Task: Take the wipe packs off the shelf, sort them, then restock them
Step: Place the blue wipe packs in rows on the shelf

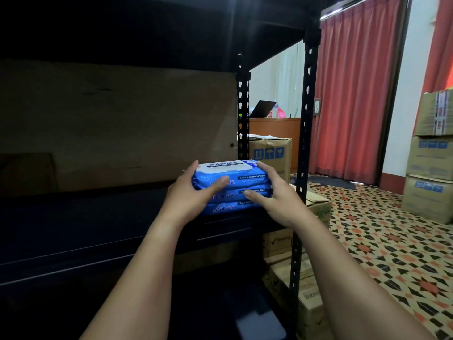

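Blue plastic catches my eye first: three wipe packs sit stacked one on another at the right end of the black metal shelf, close to its front edge and just inside the two perforated uprights. The top pack shows a white lid label, and all three carry white lettering along their front faces. I see my left hand wrapped round the stack's left side, thumb pressed across the front of the top pack and fingers curled behind it. My right hand holds the right side the same way, thumb lying on the front of the middle pack, fingers reaching over the top corner. So both hands are closed on the stack between them. Whether the bottom pack rests on the shelf board or is lifted just clear of it I cannot tell, since the board is very dark there. Behind the shelf stands a brown panel. To the right lie a patterned tile floor, cardboard boxes piled against the wall, and a red curtain.
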Available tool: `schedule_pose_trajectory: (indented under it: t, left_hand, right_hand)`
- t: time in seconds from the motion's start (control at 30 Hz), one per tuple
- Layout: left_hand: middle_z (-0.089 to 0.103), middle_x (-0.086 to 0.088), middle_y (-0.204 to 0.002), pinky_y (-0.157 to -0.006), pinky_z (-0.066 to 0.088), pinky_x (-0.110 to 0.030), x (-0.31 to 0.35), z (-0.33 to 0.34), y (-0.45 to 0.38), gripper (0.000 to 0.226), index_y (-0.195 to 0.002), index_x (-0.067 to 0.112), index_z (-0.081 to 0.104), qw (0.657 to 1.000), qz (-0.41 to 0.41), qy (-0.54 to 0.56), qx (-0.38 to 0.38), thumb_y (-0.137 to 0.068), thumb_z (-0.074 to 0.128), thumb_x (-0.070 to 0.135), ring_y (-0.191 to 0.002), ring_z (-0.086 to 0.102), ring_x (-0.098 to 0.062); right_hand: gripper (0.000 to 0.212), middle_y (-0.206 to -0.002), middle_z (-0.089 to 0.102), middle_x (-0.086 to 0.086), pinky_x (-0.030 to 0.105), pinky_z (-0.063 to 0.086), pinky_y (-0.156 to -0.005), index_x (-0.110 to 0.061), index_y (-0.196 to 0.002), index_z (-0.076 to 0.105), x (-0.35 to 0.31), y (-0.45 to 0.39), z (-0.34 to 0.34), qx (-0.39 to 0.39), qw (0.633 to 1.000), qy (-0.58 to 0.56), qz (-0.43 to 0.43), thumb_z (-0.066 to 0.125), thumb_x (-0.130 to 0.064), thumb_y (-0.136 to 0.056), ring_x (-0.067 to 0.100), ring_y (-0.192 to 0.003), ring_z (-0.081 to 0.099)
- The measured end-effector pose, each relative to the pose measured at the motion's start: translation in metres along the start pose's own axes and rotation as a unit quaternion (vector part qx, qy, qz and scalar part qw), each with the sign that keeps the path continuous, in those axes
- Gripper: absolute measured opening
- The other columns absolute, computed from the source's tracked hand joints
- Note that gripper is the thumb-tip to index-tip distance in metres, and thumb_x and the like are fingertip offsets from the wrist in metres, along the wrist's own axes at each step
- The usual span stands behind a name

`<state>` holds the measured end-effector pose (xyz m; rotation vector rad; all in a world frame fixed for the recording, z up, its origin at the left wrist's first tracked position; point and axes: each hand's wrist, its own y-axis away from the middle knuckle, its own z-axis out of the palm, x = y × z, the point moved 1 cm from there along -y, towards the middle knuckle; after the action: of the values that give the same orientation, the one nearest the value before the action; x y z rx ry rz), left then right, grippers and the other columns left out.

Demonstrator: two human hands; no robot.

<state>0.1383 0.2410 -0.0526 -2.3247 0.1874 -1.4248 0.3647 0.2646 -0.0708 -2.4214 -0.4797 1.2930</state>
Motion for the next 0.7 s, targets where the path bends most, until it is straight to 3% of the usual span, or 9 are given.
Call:
schedule_pose_trajectory:
  t: [0.07, 0.13, 0.2, 0.3, 0.4, 0.47, 0.53, 0.6, 0.7]
  left_hand:
    - [0.044, 0.01, -0.153, -0.116, 0.036, -0.03, 0.003, 0.002, 0.001, 0.102, -0.157, 0.033, 0.029, 1.0, 0.0, 0.001, 0.007, -0.073, 0.071, 0.074, -0.136, 0.045, -0.01]
    - [0.054, 0.018, -0.131, -0.094, 0.038, -0.01, 0.005, 0.005, 0.003, 0.081, -0.154, 0.026, 0.037, 0.999, 0.009, 0.003, 0.033, -0.087, 0.068, 0.058, -0.112, 0.053, 0.001]
    - [0.059, 0.013, -0.128, -0.085, 0.035, -0.008, 0.004, 0.009, 0.005, 0.071, -0.148, 0.024, 0.044, 0.997, 0.019, 0.004, 0.071, -0.088, 0.07, 0.053, -0.101, 0.051, 0.002]
    - [0.057, 0.009, -0.132, -0.091, 0.036, -0.014, 0.002, 0.005, 0.004, 0.078, -0.146, 0.03, 0.045, 0.998, 0.02, -0.002, 0.062, -0.08, 0.078, 0.053, -0.109, 0.055, -0.003]
    - [0.059, 0.023, -0.112, -0.074, 0.037, 0.002, -0.001, -0.01, 0.0, 0.094, -0.141, 0.035, 0.047, 0.999, 0.014, -0.04, -0.024, -0.061, 0.097, 0.032, -0.09, 0.054, 0.018]
    - [0.059, 0.026, -0.103, -0.067, 0.035, 0.007, -0.002, -0.018, -0.003, 0.099, -0.14, 0.031, 0.052, 0.997, 0.026, -0.073, -0.03, -0.055, 0.099, 0.016, -0.078, 0.052, 0.028]
    - [0.06, 0.023, -0.101, -0.072, 0.033, 0.008, -0.002, -0.019, -0.006, 0.096, -0.137, 0.028, 0.057, 0.996, 0.028, -0.08, -0.005, -0.052, 0.099, 0.01, -0.08, 0.056, 0.024]
    - [0.058, 0.017, -0.11, -0.085, 0.035, -0.002, 0.0, -0.013, -0.006, 0.1, -0.141, 0.028, 0.054, 0.996, 0.027, -0.083, 0.006, -0.053, 0.099, 0.011, -0.096, 0.059, 0.007]
    - [0.057, 0.008, -0.131, -0.099, 0.033, -0.012, -0.006, -0.002, -0.01, 0.109, -0.151, 0.027, 0.045, 0.996, 0.032, -0.078, 0.021, -0.057, 0.099, 0.017, -0.115, 0.053, -0.005]
  right_hand:
    - [0.071, -0.146, 0.047, -0.002, 0.04, 0.046, -0.106, -0.047, -0.156, 0.018, -0.003, -0.002, 0.001, -0.001, 1.0, 0.029, 0.01, 0.057, -0.052, -0.097, 0.02, -0.127, 0.05]
    - [0.068, -0.153, 0.041, 0.002, 0.04, 0.042, -0.109, -0.044, -0.158, 0.015, -0.006, -0.003, 0.005, 0.011, 0.999, 0.039, 0.013, 0.05, -0.053, -0.1, 0.024, -0.133, 0.045]
    - [0.075, -0.158, 0.031, 0.002, 0.041, 0.038, -0.114, -0.045, -0.157, 0.015, -0.007, -0.002, 0.01, 0.018, 0.999, 0.031, 0.004, 0.058, -0.052, -0.096, 0.024, -0.139, 0.038]
    - [0.096, -0.158, 0.023, -0.002, 0.042, 0.033, -0.119, -0.052, -0.153, 0.021, -0.002, 0.003, 0.011, 0.013, 0.999, 0.026, -0.022, 0.082, -0.038, -0.081, 0.019, -0.141, 0.035]
    - [0.095, -0.155, 0.026, -0.004, 0.045, 0.035, -0.119, -0.059, -0.145, 0.033, 0.006, 0.004, 0.006, 0.039, 0.998, 0.011, -0.05, 0.086, -0.021, -0.076, 0.018, -0.141, 0.037]
    - [0.089, -0.152, 0.027, -0.007, 0.042, 0.037, -0.117, -0.057, -0.141, 0.04, 0.006, 0.004, 0.005, 0.064, 0.997, 0.014, -0.047, 0.085, -0.015, -0.077, 0.017, -0.138, 0.039]
    - [0.085, -0.149, 0.024, -0.009, 0.034, 0.038, -0.115, -0.055, -0.142, 0.042, 0.003, 0.005, 0.007, 0.076, 0.996, 0.025, -0.038, 0.083, -0.012, -0.08, 0.015, -0.135, 0.037]
    - [0.084, -0.148, 0.022, -0.01, 0.028, 0.036, -0.107, -0.054, -0.146, 0.038, 0.002, 0.003, 0.01, 0.081, 0.995, 0.05, -0.03, 0.079, -0.012, -0.085, 0.014, -0.133, 0.036]
    - [0.084, -0.15, 0.023, -0.005, 0.032, 0.039, -0.108, -0.054, -0.151, 0.028, 0.001, -0.004, 0.014, 0.081, 0.993, 0.087, -0.005, 0.072, -0.014, -0.091, 0.015, -0.133, 0.036]
